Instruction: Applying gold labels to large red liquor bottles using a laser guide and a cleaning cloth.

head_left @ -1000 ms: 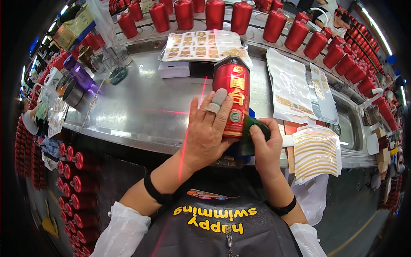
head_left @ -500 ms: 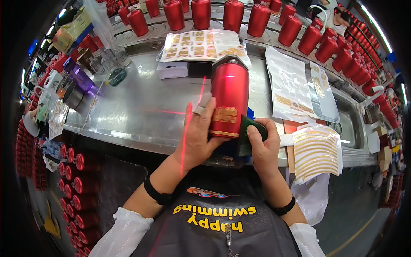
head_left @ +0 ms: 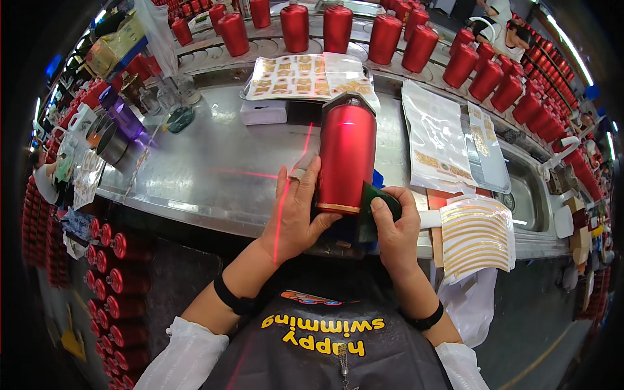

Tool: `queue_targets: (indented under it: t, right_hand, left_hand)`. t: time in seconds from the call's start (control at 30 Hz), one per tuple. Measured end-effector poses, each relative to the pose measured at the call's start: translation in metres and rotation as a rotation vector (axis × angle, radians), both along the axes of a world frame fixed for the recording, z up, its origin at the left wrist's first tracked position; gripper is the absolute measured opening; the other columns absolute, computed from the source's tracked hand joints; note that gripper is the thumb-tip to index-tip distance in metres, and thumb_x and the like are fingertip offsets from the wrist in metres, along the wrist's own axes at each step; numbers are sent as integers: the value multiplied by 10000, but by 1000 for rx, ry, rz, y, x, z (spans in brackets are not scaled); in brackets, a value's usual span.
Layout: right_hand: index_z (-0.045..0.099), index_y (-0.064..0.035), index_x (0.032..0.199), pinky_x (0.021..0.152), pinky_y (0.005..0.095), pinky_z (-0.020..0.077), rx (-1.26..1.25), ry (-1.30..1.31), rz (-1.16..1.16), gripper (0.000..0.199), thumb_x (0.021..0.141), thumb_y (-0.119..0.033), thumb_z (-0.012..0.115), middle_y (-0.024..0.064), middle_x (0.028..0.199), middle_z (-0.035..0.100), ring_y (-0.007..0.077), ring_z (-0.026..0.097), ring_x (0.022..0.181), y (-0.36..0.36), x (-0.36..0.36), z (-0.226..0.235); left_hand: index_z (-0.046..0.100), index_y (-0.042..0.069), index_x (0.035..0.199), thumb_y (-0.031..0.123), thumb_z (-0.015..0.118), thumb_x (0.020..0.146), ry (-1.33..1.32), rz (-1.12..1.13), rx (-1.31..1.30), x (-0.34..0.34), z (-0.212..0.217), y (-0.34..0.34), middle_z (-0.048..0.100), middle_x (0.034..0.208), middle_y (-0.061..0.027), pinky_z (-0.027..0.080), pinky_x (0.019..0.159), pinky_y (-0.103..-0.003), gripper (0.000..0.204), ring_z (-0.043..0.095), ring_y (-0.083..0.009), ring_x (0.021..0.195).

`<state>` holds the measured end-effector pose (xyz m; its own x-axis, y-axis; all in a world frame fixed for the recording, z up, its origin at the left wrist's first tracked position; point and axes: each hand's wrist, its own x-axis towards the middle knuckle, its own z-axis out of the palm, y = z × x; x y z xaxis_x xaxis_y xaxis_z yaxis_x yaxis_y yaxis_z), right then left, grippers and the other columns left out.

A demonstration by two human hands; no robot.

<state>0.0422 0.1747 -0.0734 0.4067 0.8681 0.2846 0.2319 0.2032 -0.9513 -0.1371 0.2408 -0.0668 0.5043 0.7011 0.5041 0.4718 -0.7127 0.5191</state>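
Observation:
A red metallic bottle (head_left: 348, 159) stands tilted at the table's near edge, its lid end within a dark angular frame (head_left: 354, 99) and a thin gold band round its lower end. My left hand (head_left: 292, 211) holds the bottle's lower left side, fingers along it and thumb by the base; one finger wears a pale wrap (head_left: 299, 173). My right hand (head_left: 400, 227) pinches a dark green flat scraper (head_left: 368, 214) against the bottle's lower right side. Behind it shows a bit of blue (head_left: 377, 178). The side facing me is plain red.
Sheets of gold decals (head_left: 299, 77) lie beyond the bottle, more (head_left: 442, 143) to the right. A sheet of gold strips (head_left: 478, 237) hangs over the near edge. Red bottles (head_left: 336, 29) line a conveyor behind. Left stand a purple bottle (head_left: 120, 116) and pot (head_left: 112, 143); right, a sink (head_left: 530, 195).
The red bottle has turned, and the gold lettering low on its front is out of sight. Bottles on the conveyor have shifted left. Both hands keep nearly the same hold.

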Motion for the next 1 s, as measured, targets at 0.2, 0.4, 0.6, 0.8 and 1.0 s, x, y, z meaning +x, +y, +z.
queue_targets:
  t: [0.2, 0.4, 0.6, 0.8, 1.0]
  right_hand:
    - [555, 1, 1018, 675, 246, 469, -43, 100, 4, 207, 907, -151, 641, 51, 834, 603, 100, 551, 738, -2, 0, 3]
    - [555, -4, 1022, 666, 249, 469, -10, 76, 25, 200, 908, -144, 642, 47, 832, 608, 92, 553, 742, -2, -3, 6]
    - [561, -25, 1012, 703, 239, 458, -62, 2, 23, 164, 901, -121, 635, 21, 863, 581, 80, 526, 779, -5, 5, 5]
    - [568, -1, 1090, 741, 250, 485, -134, -10, 22, 184, 915, -56, 586, 61, 956, 614, 98, 575, 850, -10, 31, 8]
    - [665, -3, 990, 917, 311, 495, 91, -623, -38, 312, 796, 139, 467, 211, 1372, 514, 329, 587, 1171, 6, 130, 36]
  left_hand:
    - [250, -25, 1481, 428, 709, 807, 87, 6, 199, 6, -4, 1, 369, 1455, -247, 127, 1129, -617, 933, 358, -403, 1358]
    - [249, -24, 1480, 463, 686, 826, 90, 52, 14, -7, -11, 2, 374, 1450, -242, 124, 1133, -606, 926, 291, -420, 1392]
    - [296, -24, 1459, 357, 675, 866, -63, 3, -87, -4, -9, -1, 398, 1437, -240, 149, 1125, -602, 801, 300, -433, 1379]
    - [579, 64, 1276, 178, 668, 848, 21, -66, 351, -14, -3, -19, 623, 1226, -156, 193, 1145, -561, 452, 485, -321, 1214]
    - [669, 161, 1034, 139, 617, 789, 196, -367, 660, 21, 16, 7, 674, 915, 32, 209, 1163, -530, 251, 522, -166, 1115]
